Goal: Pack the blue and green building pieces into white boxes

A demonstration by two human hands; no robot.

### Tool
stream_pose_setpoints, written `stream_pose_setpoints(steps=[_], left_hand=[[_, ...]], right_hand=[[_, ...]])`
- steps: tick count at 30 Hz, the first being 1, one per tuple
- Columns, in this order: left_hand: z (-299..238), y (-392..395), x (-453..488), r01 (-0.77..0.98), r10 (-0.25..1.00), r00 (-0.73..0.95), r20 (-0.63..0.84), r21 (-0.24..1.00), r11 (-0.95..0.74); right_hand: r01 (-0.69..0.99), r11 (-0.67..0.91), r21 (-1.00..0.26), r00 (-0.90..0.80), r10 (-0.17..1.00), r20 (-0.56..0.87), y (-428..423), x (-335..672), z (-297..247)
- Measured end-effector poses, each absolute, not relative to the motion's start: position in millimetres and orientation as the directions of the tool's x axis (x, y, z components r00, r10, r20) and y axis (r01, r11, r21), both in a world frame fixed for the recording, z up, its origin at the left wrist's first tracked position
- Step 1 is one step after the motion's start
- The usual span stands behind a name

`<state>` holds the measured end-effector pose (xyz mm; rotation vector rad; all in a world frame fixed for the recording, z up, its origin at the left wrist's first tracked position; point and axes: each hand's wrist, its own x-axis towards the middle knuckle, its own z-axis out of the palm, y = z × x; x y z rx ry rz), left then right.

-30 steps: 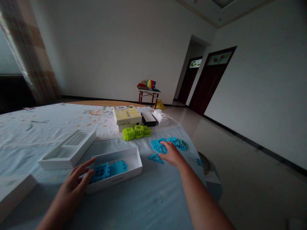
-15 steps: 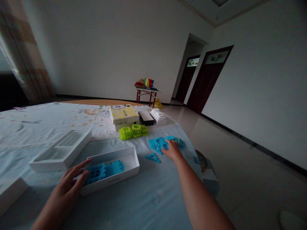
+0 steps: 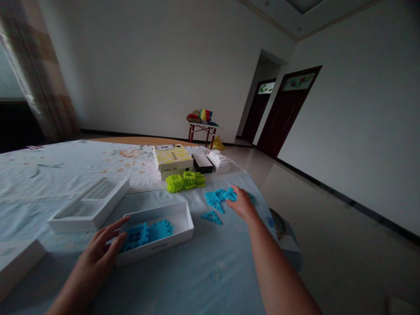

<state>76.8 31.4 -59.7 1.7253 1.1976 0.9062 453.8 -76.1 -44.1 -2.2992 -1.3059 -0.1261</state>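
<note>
A white open box [image 3: 157, 249] lies near me with blue plastic interlocking pieces [image 3: 160, 230] in its left and middle part. My left hand [image 3: 101, 251] is at its left end, thumb and fingers around that end. To the right, my right hand [image 3: 244, 205] reaches over a loose pile of blue building pieces [image 3: 215, 198], its fingers curled around a blue piece at the pile's right side. The fingertips are partly hidden. A triangular blue piece [image 3: 212, 216] rests on the cloth between the box and the pile.
Lime-green building pieces [image 3: 185, 181] stand before a yellow patterned box [image 3: 173, 158]. Beside it are a black-sided box [image 3: 202, 163] and a white box [image 3: 219, 162]. A white divided tray [image 3: 92, 203] lies left, another white box [image 3: 19, 264] nearer. The table's right edge is close to my right arm.
My right hand has shifted slightly right and closed its fingers at the blue pile. My left hand stays at the box's end. The whole view has shifted a little.
</note>
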Motion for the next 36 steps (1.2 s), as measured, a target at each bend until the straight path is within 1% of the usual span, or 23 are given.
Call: stream_pose_setpoints(steps=[2, 3, 8, 10, 14, 19, 21, 22, 23, 24, 26, 27, 29, 31, 33, 36], left_hand=[[-60, 31, 77, 0.351, 0.954, 0.284, 0.095, 0.916, -0.196], [-61, 31, 76, 0.349, 0.955, 0.283, 0.095, 0.917, -0.194], [-65, 32, 75, 0.336, 0.953, 0.285, 0.105, 0.920, -0.202], [-67, 34, 75, 0.333, 0.949, 0.290, 0.120, 0.917, -0.218], [-71, 35, 75, 0.340, 0.944, 0.291, 0.156, 0.905, -0.254], [-72, 32, 76, 0.300, 0.941, 0.299, 0.157, 0.921, -0.250], [-72, 31, 76, 0.291, 0.938, 0.307, 0.162, 0.922, -0.255], [-72, 31, 76, 0.291, 0.937, 0.309, 0.165, 0.921, -0.258], [-73, 31, 76, 0.292, 0.936, 0.309, 0.170, 0.920, -0.263], [-72, 30, 76, 0.292, 0.934, 0.311, 0.176, 0.917, -0.270], [-71, 29, 77, 0.293, 0.931, 0.311, 0.192, 0.912, -0.286], [-70, 28, 78, 0.292, 0.931, 0.308, 0.196, 0.912, -0.289], [-68, 27, 79, 0.285, 0.933, 0.301, 0.198, 0.915, -0.286], [-67, 26, 79, 0.274, 0.936, 0.293, 0.194, 0.921, -0.277], [-67, 25, 79, 0.266, 0.937, 0.292, 0.194, 0.924, -0.274], [-68, 26, 78, 0.267, 0.935, 0.294, 0.198, 0.922, -0.280]], right_hand=[[0.830, -0.420, -0.368, 0.541, 0.766, 0.346, -62, 451, -41], [0.830, -0.423, -0.363, 0.540, 0.769, 0.341, -54, 449, -40], [0.826, -0.499, -0.263, 0.550, 0.816, 0.180, -24, 446, -49], [0.827, -0.506, -0.244, 0.548, 0.823, 0.151, -20, 447, -52], [0.832, -0.502, -0.236, 0.539, 0.832, 0.130, -19, 450, -54], [0.831, -0.498, -0.248, 0.534, 0.839, 0.106, -21, 448, -51], [0.832, -0.486, -0.268, 0.530, 0.838, 0.128, -23, 442, -43], [0.844, -0.448, -0.296, 0.507, 0.846, 0.164, -24, 437, -38], [0.864, -0.378, -0.332, 0.460, 0.861, 0.217, -26, 429, -31], [0.887, -0.276, -0.370, 0.391, 0.875, 0.284, -28, 419, -23], [0.914, 0.003, -0.405, 0.170, 0.904, 0.391, -30, 394, -7], [0.909, 0.129, -0.396, 0.047, 0.914, 0.404, -31, 380, 0], [0.864, 0.327, -0.384, -0.200, 0.921, 0.335, -30, 352, 10], [0.813, 0.445, -0.375, -0.388, 0.895, 0.221, -27, 329, 14], [0.792, 0.489, -0.365, -0.483, 0.868, 0.117, -21, 312, 13], [0.807, 0.487, -0.334, -0.519, 0.854, -0.010, -12, 300, 14]])
